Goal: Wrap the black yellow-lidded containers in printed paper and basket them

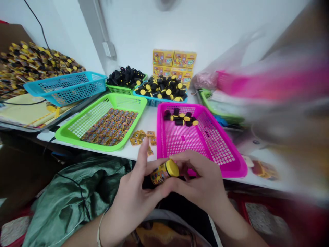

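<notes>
A small black jar with a yellow lid and a colourful printed label (159, 174) is held tilted in front of me, above the near edge of the table. My left hand (136, 188) grips it between thumb and fingers, its index finger pointing up. At the lid end, my right hand (203, 180) closes its thumb and bent fingers on the jar; its fingertips are partly hidden. Just beyond, a pink basket (231, 168) contains several unlabelled black jars (181, 118). Yellow printed labels (138, 136) lie loose on the table to its left.
A green basket (64, 135) at left has rows of labelled jars. Behind are a blue basket (151, 101) of black jars, a green basket (118, 90) of black parts and yellow boxes (185, 59). An empty-looking blue basket (64, 89) stands before a large jar pile (38, 58).
</notes>
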Action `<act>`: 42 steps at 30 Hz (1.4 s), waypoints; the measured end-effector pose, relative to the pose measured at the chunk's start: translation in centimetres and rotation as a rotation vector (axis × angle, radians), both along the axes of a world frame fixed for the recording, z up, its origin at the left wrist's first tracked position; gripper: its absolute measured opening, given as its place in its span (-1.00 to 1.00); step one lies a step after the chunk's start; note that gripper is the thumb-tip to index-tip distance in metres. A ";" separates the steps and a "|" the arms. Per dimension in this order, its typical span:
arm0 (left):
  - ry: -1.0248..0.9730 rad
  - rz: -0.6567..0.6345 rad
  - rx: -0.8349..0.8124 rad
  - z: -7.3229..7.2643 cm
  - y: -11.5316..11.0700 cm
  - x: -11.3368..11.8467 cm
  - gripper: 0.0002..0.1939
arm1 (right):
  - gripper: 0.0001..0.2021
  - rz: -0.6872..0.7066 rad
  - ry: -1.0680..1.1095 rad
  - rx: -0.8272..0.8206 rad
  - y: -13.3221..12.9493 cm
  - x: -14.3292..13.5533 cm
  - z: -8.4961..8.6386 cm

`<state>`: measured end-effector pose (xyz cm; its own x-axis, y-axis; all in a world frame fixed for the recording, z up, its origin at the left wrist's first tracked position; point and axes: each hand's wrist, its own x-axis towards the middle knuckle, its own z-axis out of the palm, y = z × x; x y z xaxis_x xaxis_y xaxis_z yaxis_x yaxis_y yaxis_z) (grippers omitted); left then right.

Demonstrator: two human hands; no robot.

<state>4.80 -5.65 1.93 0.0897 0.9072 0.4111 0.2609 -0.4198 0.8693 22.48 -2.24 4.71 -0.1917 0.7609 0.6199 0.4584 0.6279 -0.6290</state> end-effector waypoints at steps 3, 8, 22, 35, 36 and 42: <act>-0.101 0.126 -0.044 0.1 0.4 0.1 0.16 | -0.54 0.133 -0.136 0.200 -0.4 0.7 -0.5; -0.363 0.043 -0.182 1.2 1.1 0.9 -0.03 | -0.49 0.084 -0.269 0.352 -1.2 -0.2 -2.2; -0.581 -0.598 -0.716 3.2 1.9 0.8 -0.33 | -0.31 0.276 -0.047 0.326 -1.1 -0.6 -2.4; -0.336 -0.343 -0.492 3.3 1.2 2.2 -0.22 | -0.52 0.234 -0.161 0.448 -0.8 0.5 -1.8; -0.311 -0.320 -0.469 3.2 1.3 2.1 -0.25 | -0.50 0.225 -0.150 0.422 -0.6 0.5 -1.7; 0.072 -0.228 -0.268 2.1 1.8 0.9 -0.20 | -0.23 0.395 -0.050 -0.163 -0.1 0.9 -0.4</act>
